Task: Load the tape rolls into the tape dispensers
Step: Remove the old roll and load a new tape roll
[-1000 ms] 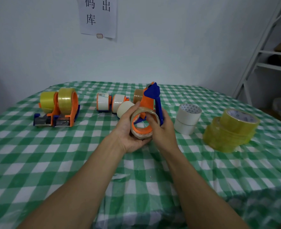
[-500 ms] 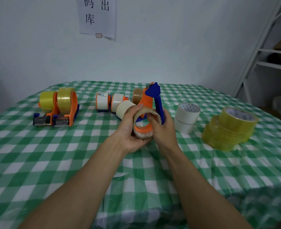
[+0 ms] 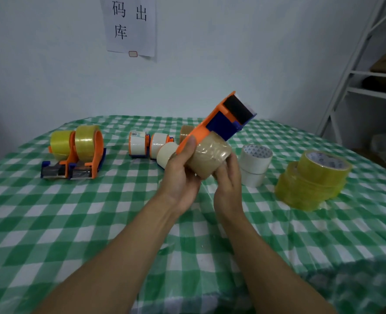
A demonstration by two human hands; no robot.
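Note:
I hold an orange and blue tape dispenser above the table, its head tilted up and to the right. A tan tape roll sits on its wheel. My left hand grips the dispenser's orange side and the roll from the left. Fingers of my right hand press against the roll from below and to the right. Two loaded dispensers with yellow rolls rest at the left. Two more with white rolls stand behind my hands, with a loose cream roll beside them.
Two stacked white rolls stand just right of my hands. A stack of yellow rolls is further right. A brown roll lies behind the dispenser. The green checked tablecloth covers the table. A white shelf frame stands at the right.
The dispenser has been turned over and swung up, so its head now points up and right and the roll's outer face shows. My right hand has slid under the roll.

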